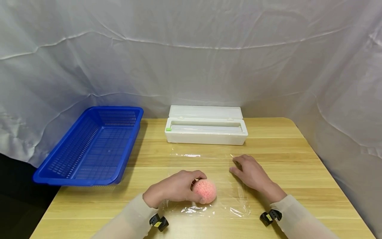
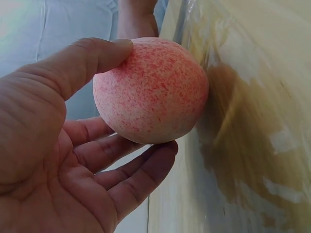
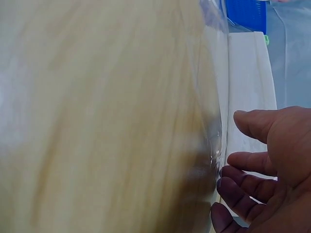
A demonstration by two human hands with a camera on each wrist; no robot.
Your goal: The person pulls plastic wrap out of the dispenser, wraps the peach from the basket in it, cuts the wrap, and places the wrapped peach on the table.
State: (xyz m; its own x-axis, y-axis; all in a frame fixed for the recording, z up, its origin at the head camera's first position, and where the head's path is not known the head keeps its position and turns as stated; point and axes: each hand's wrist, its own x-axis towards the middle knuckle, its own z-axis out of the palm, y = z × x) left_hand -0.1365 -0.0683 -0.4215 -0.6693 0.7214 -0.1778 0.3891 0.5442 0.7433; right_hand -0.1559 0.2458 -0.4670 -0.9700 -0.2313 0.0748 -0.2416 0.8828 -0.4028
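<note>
A round, pink-speckled peach [image 1: 204, 191] sits over a sheet of clear cling film [image 1: 221, 169] spread on the table. My left hand [image 1: 179, 187] grips the peach, thumb on one side and curved fingers on the other; the left wrist view shows the thumb [image 2: 97, 58] pressed against its skin. On the other side of the film, my right hand [image 1: 250, 172] rests by the sheet's right edge with fingers loosely bent. The right wrist view has those fingertips [image 3: 238, 160] at or beside the film's edge; whether they touch it, I cannot tell.
At the back of the table stands a white cling film dispenser box [image 1: 206, 137], its lid [image 1: 206, 112] raised. A blue plastic basket [image 1: 126, 156] occupies the left side, reaching past the table's edge. Grey-white cloth [image 1: 191, 66] hangs behind and to the right.
</note>
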